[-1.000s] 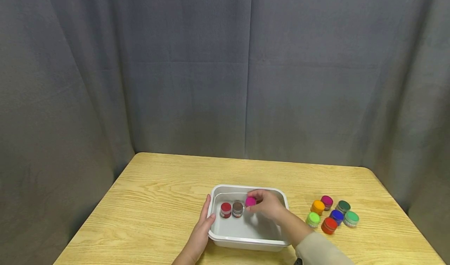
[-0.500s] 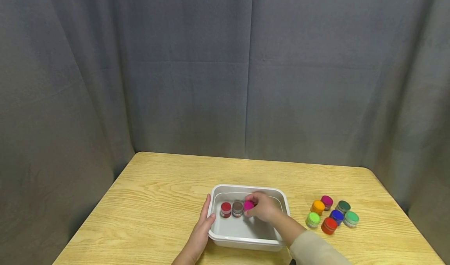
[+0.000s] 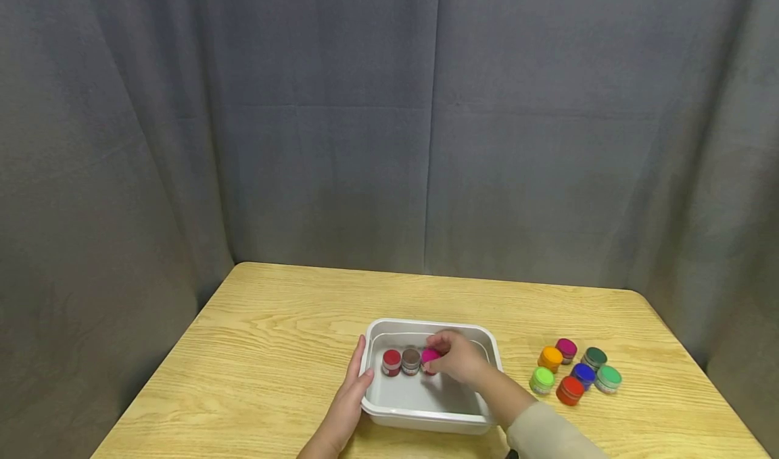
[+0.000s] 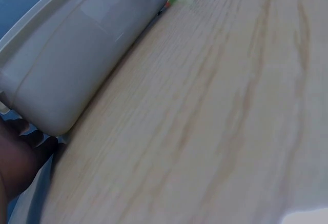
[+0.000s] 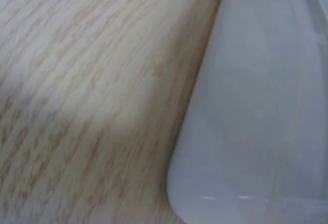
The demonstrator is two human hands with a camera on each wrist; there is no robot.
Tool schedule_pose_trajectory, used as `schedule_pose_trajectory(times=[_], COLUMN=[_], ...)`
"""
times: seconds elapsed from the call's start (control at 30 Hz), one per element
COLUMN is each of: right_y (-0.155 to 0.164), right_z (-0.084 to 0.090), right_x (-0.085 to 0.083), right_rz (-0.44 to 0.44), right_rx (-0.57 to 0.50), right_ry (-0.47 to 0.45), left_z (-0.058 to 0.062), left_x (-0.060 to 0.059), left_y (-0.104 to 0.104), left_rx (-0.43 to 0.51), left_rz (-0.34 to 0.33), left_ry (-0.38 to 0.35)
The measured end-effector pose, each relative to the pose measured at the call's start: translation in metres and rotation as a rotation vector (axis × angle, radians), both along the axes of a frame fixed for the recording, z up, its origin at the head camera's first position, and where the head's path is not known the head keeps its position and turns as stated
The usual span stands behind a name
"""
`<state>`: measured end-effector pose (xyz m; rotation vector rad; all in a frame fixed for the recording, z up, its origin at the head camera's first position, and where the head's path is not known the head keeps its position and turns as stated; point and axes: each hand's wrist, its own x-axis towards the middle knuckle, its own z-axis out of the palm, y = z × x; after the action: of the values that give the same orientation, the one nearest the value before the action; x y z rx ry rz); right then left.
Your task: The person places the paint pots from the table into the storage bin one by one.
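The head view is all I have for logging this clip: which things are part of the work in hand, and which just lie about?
In hand:
- right hand pinching the magenta jar
- left hand holding the white tub
- red jar and brown jar, already in the tub

Lying about:
- seven jars clustered on the table
- grey curtain

Seven paint jars clustered on wooden table; grey curtain behind.
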<state>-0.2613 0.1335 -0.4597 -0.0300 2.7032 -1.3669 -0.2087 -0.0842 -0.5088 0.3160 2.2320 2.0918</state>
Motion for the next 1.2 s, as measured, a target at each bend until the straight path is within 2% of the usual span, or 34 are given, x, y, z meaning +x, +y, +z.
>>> schedule_pose_trajectory(times=[0.27, 0.5, 0.77, 1.2], right_y=[0.011, 0.026, 0.050, 0.094], right_z=[0.013, 0.031, 0.043, 0.055], right_x=[0.004, 0.012, 0.023, 0.039], right_rz=[-0.022, -0.009, 0.006, -0.057], right_rx=[0.009, -0.047, -0.076, -0.026], right_ry=[0.024, 0.031, 0.047, 0.092], left_z=[0.002, 0.002, 0.001, 0.002], left_x=[0.000, -0.001, 0.000, 0.000], left_y=[0.000, 0.000, 0.000, -0.001], left_rx=[-0.002, 0.006, 0.013, 0.017], left_rz=[-0.005, -0.012, -0.016, -0.037], left_ry=[0.004, -0.006, -0.009, -0.009])
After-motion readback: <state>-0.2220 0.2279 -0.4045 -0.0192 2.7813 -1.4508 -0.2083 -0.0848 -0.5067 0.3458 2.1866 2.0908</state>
